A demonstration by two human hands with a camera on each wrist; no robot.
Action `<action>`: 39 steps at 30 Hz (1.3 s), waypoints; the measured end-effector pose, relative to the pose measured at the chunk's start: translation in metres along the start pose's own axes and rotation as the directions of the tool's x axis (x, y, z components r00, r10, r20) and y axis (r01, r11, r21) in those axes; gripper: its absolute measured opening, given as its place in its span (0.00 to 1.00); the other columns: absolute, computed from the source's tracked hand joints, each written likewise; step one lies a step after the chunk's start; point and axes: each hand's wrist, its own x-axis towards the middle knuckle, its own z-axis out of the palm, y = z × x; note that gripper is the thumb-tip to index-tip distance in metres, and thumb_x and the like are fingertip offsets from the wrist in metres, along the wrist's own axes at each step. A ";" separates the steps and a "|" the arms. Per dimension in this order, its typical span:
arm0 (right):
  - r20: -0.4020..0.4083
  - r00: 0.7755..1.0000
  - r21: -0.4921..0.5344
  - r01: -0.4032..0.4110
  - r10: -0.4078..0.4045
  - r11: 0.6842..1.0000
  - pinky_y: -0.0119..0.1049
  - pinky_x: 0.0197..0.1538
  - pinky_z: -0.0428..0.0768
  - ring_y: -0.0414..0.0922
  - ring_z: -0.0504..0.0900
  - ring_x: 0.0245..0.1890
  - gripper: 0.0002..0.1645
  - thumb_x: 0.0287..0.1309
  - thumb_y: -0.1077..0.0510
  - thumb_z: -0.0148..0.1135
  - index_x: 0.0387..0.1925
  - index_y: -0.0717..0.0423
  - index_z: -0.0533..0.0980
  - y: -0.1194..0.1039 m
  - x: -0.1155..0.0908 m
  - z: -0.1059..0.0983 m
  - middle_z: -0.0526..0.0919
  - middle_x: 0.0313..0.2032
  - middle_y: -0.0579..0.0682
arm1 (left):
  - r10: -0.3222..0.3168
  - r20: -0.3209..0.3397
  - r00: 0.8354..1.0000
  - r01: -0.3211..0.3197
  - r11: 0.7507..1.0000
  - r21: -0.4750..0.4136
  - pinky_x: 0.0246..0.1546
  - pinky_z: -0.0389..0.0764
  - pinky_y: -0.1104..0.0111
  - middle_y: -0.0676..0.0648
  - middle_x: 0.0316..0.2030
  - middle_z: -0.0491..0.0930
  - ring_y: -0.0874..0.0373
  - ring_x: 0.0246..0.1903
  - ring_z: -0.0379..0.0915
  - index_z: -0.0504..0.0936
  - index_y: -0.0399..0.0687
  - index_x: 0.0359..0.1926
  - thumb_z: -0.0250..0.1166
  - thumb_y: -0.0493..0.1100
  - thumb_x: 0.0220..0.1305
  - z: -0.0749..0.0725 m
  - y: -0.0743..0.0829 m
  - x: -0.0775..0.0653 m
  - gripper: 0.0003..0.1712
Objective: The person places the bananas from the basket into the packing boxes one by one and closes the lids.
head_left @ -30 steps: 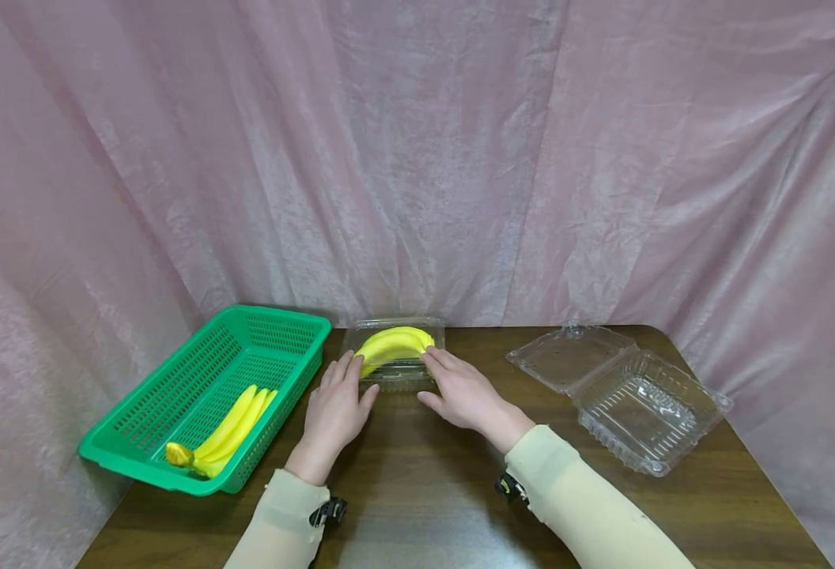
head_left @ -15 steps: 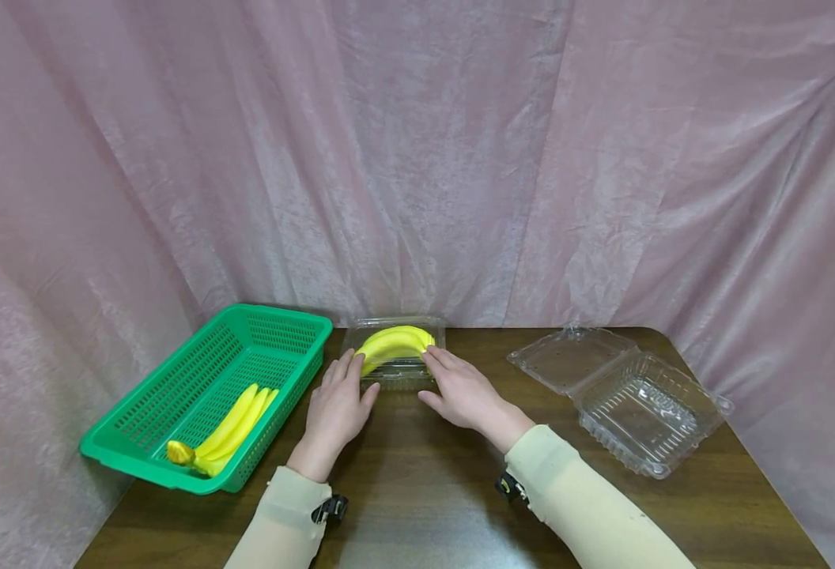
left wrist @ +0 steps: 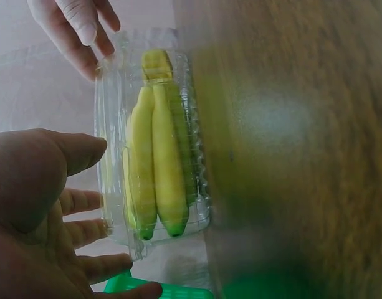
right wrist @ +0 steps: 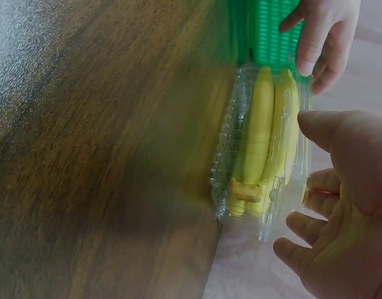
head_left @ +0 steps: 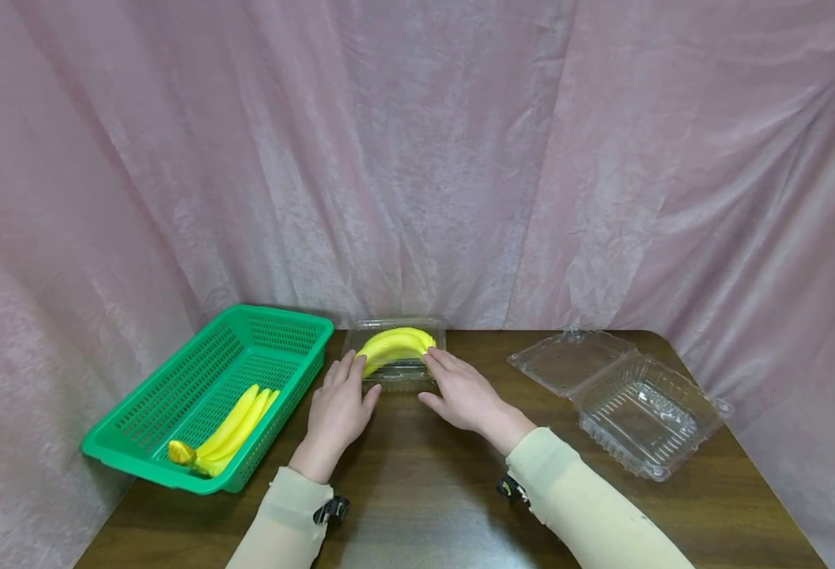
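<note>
A clear plastic clamshell box [head_left: 403, 386] with a bunch of bananas [head_left: 394, 344] inside stands at the table's back edge, its lid down over the fruit. My left hand [head_left: 338, 407] has its fingertips at the box's near left corner. Opposite it, my right hand [head_left: 462, 390] touches the near right corner, fingers extended. In the left wrist view the bananas [left wrist: 162, 162] show through the box's side, and the left fingers [left wrist: 85, 232] lie along the lid. From the right wrist view, the right fingers [right wrist: 306, 227] spread at the lid's edge.
On the left, a green plastic basket [head_left: 168, 363] holds another bunch of bananas [head_left: 236, 427]. A second clear clamshell box [head_left: 648, 411] lies with its lid folded back at the table's right. Pink curtain [head_left: 446, 158] hangs behind the wooden table [head_left: 425, 490].
</note>
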 end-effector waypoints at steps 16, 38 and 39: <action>-0.067 0.997 -0.026 0.047 -0.049 0.999 0.58 0.81 0.64 0.63 0.63 0.82 0.45 0.79 0.43 0.67 0.81 0.66 0.66 0.002 -0.018 -0.006 0.66 0.81 0.64 | 0.005 -0.009 1.000 -0.005 1.000 -0.011 0.67 0.72 0.28 0.33 0.82 0.62 0.30 0.82 0.52 0.68 0.41 0.82 0.69 0.56 0.80 -0.007 0.006 -0.003 0.41; -0.140 0.989 -0.010 -0.052 0.050 0.999 0.61 0.81 0.63 0.61 0.62 0.83 0.49 0.76 0.37 0.68 0.82 0.64 0.67 0.013 -0.083 -0.023 0.69 0.80 0.63 | 0.174 -0.130 0.976 -0.155 0.978 0.143 0.75 0.63 0.32 0.34 0.77 0.72 0.30 0.79 0.62 0.75 0.43 0.78 0.69 0.60 0.79 -0.020 0.040 -0.025 0.39; -0.138 0.989 -0.013 -0.055 0.053 0.998 0.61 0.81 0.63 0.61 0.62 0.83 0.49 0.76 0.37 0.68 0.82 0.64 0.67 0.014 -0.087 -0.023 0.69 0.80 0.63 | 0.183 -0.129 0.975 -0.165 0.976 0.144 0.75 0.63 0.32 0.34 0.77 0.72 0.30 0.79 0.62 0.75 0.43 0.78 0.69 0.60 0.79 -0.019 0.041 -0.026 0.39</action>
